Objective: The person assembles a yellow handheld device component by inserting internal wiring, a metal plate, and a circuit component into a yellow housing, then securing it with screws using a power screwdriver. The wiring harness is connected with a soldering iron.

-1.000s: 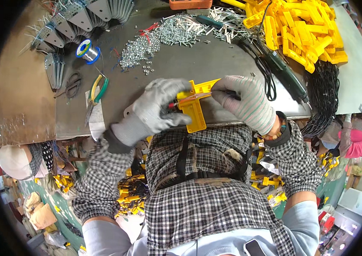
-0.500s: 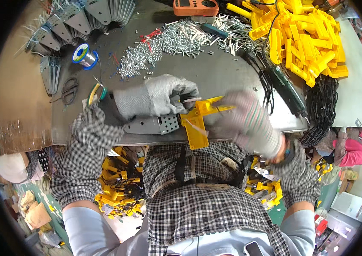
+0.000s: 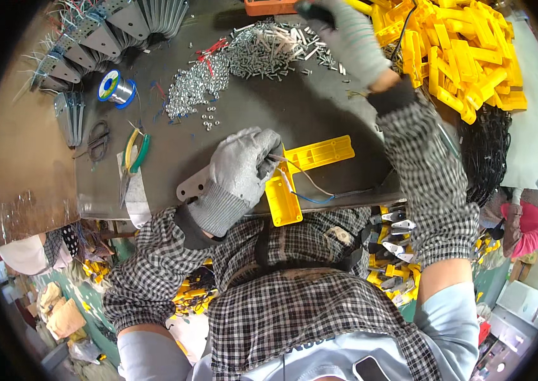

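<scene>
Our right hand (image 3: 345, 35) has left the yellow L-shaped part (image 3: 294, 174) and now reaches to the desk's far edge, closed on a dark tool, while our left hand (image 3: 240, 168) pins the part at the near edge.

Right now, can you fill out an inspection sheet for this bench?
Surface: dark grey bench top, crowded along the far edge.
Job's things: yellow plastic bracket lying flat, thin wires trailing from it.
Clutter: screw heap, solder spool, pliers, metal plates, yellow parts pile.
Grippers: left hand, gloved, pressing on the bracket; right hand, gloved, at the far edge, on a dark object.
Cables: black bundle at right.
Surroundings: more yellow parts under the bench.
</scene>
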{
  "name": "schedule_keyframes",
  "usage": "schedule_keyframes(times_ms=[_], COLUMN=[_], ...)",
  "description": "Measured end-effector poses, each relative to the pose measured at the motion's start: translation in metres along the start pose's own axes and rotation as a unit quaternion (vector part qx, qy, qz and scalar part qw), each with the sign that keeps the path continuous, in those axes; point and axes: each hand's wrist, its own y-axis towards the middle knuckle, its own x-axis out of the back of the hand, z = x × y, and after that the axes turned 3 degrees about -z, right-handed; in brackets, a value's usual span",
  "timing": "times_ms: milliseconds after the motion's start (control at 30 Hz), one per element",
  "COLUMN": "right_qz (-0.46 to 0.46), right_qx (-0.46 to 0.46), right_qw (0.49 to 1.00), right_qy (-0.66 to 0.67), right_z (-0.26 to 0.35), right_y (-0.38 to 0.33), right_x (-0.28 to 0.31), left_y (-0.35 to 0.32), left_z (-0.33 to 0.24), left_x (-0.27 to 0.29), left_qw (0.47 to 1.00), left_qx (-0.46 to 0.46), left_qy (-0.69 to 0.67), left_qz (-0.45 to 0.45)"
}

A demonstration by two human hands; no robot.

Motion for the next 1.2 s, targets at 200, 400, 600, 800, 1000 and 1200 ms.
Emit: schedule_keyframes(times_ms=[200,400,600,800,1000,1200], right_qz=[0.082,0.009,0.036,0.286,0.278,0.121], right_qx=[-0.273,-0.378,-0.359,-0.281,-0.222,-0.404], right_qw=[0.815,0.706,0.721,0.608,0.835,0.746], right_qy=[0.505,0.599,0.591,0.685,0.421,0.515], right_z=[0.134,0.165,0.164,0.149,0.152,0.176], right_y=[-0.028,-0.072,-0.077,-0.049,-0.093,-0.075], right_x=[0.071,0.052,0.046,0.059,0.038,0.035], left_y=[-0.016,-0.01,-0.008,-0.014,0.043,0.056], left_z=[0.017,0.007,0.002,0.006,-0.061,-0.022], left_x=[-0.007,-0.011,-0.007,0.021,0.058,0.039], left_qw=[0.999,0.997,0.986,0.982,0.951,0.943], left_qx=[0.035,0.034,0.065,-0.011,-0.301,-0.273], left_qy=[0.013,0.064,0.153,-0.172,-0.055,-0.155], left_qz=[-0.031,-0.004,0.027,-0.078,0.034,-0.111])
